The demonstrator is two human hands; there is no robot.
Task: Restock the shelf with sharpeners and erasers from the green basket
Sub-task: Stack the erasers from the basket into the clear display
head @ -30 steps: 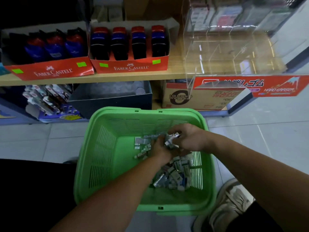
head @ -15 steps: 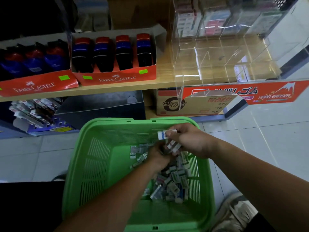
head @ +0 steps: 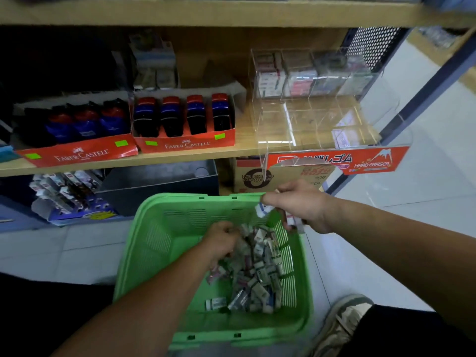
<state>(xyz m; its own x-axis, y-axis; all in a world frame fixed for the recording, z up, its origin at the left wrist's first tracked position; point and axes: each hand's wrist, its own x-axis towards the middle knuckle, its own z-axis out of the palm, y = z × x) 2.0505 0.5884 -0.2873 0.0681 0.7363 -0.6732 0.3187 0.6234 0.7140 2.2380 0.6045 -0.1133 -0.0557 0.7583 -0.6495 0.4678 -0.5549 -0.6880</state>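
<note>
Right hand (head: pixel 298 208) clutched erasers (head: pixel 263 210) over the basket (head: pixel 159 253) rim, frame centre; left hand (head: pixel 221 240) lay among others, grasp unclear. Overfull fingers (head: pixel 273 200) could drop some.

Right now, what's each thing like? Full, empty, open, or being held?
Green basket, open-topped, partly filled.
Eraser pile, loose in the basket's right side.
Left hand, down in the pile, fingers curled; grip unclear.
Right hand, by the far rim, gripping the held erasers.
Clear display case, front compartments mostly empty, back ones stocked.
Sharpener box, open, four rows filled.
</note>
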